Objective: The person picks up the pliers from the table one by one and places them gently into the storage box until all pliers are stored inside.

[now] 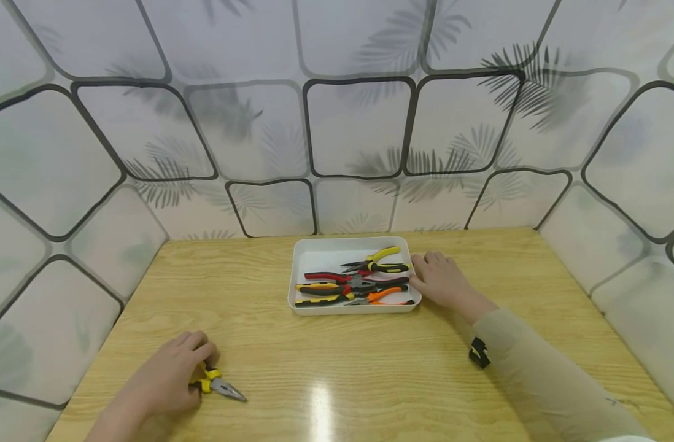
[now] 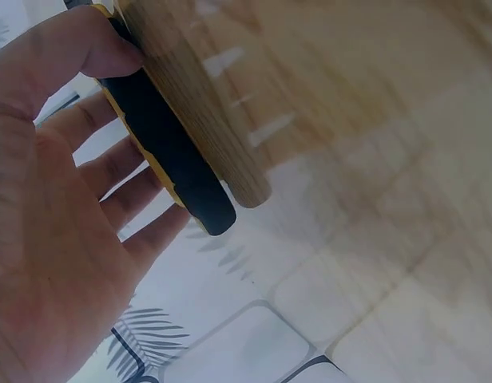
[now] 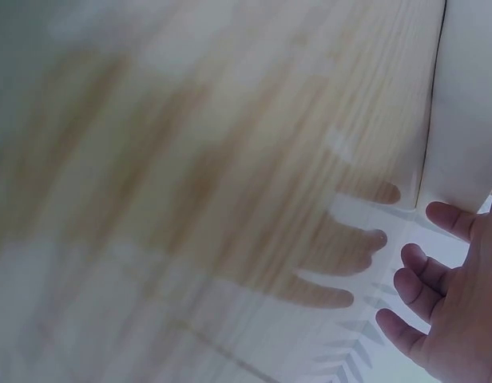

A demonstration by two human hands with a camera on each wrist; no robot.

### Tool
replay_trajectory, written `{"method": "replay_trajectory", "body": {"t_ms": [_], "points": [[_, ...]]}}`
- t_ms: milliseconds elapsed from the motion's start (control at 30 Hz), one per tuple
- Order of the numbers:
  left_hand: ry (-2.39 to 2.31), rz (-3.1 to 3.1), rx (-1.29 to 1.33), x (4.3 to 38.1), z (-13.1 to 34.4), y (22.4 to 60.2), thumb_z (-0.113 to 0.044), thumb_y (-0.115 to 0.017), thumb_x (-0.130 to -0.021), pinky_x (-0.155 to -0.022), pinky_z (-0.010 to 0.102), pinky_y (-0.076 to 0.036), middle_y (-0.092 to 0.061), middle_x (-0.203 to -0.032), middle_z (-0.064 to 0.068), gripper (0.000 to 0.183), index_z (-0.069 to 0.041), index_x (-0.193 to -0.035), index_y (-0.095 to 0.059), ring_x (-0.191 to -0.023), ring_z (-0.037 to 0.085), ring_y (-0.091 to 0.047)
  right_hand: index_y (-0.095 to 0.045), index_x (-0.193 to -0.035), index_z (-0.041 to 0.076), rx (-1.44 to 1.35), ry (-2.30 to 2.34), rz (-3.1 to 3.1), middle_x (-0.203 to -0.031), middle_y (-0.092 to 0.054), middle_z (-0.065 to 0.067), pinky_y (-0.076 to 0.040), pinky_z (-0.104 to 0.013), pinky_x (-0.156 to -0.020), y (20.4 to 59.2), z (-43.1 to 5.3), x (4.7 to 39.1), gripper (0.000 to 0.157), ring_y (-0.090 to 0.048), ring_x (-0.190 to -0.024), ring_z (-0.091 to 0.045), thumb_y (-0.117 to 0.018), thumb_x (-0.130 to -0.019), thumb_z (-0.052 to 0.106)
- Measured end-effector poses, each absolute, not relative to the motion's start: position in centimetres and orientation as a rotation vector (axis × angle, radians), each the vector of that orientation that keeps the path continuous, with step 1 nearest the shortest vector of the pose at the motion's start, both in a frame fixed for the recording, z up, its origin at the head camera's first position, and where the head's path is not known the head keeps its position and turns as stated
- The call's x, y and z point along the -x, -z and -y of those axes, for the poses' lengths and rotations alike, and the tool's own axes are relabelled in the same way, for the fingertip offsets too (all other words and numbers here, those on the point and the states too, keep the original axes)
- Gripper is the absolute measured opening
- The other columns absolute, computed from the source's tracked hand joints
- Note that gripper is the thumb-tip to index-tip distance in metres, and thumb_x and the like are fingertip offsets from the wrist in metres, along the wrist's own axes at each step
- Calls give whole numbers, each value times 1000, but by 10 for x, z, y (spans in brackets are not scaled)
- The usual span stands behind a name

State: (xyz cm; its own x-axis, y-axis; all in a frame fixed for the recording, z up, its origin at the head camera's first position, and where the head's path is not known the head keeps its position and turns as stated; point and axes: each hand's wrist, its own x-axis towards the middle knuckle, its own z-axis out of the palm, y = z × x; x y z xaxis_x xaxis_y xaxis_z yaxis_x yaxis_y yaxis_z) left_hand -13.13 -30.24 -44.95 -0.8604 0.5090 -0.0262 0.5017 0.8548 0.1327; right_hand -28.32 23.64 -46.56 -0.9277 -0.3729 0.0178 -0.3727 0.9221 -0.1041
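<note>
My left hand point(image 1: 174, 374) holds needle-nose pliers point(image 1: 226, 388) with yellow and black handles at the table's front left. Their grey jaws point right and toward the front edge. In the left wrist view, the thumb and fingers pinch a black and yellow handle point(image 2: 170, 144). A white tray point(image 1: 320, 311) stands at the back middle, holding several pliers, among them yellow-black pliers point(image 1: 389, 267), red-black pliers point(image 1: 323, 277) and orange-black pliers point(image 1: 387, 294). Against the tray's right side rests my right hand point(image 1: 442, 279); its fingers look relaxed in the right wrist view.
A glossy wooden table point(image 1: 293, 368) lies under everything. Patterned white walls point(image 1: 359, 129) rise at its back and both sides. A small black device point(image 1: 479, 353) sits at the right wrist.
</note>
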Motion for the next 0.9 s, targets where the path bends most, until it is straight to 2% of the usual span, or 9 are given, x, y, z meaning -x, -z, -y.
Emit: {"method": "replay_trajectory", "body": {"t_ms": [233,500,900], "points": [[-114,-2959,-822,133,300,449,-15,-84,-60,-76,35,-45,-49,-98,-14,51,-32,-105,-66,-89,9,-44,-57,-125,5,600,162,-3089,-104,-58,-17,-45,-54,-82,467,-237,284,36,-55,-97,-36,-48,-105,34],[-70,-2973,-856,134,296,449,-24,-83,-65,-74,33,-43,-49,-97,-14,46,-29,-108,-68,-87,7,-42,-57,-123,6,613,166,-3086,-104,-58,-17,-44,-54,-81,467,-237,283,33,-55,-97,-35,-49,-105,33],[-100,-3022,-899,137,292,448,-24,-81,-67,-71,28,-37,-45,-94,-13,45,-27,-110,-68,-85,7,-37,-57,-125,5,604,185,-3085,-107,-59,-18,-45,-55,-84,467,-237,283,36,-55,-100,-37,-48,-105,33]]}}
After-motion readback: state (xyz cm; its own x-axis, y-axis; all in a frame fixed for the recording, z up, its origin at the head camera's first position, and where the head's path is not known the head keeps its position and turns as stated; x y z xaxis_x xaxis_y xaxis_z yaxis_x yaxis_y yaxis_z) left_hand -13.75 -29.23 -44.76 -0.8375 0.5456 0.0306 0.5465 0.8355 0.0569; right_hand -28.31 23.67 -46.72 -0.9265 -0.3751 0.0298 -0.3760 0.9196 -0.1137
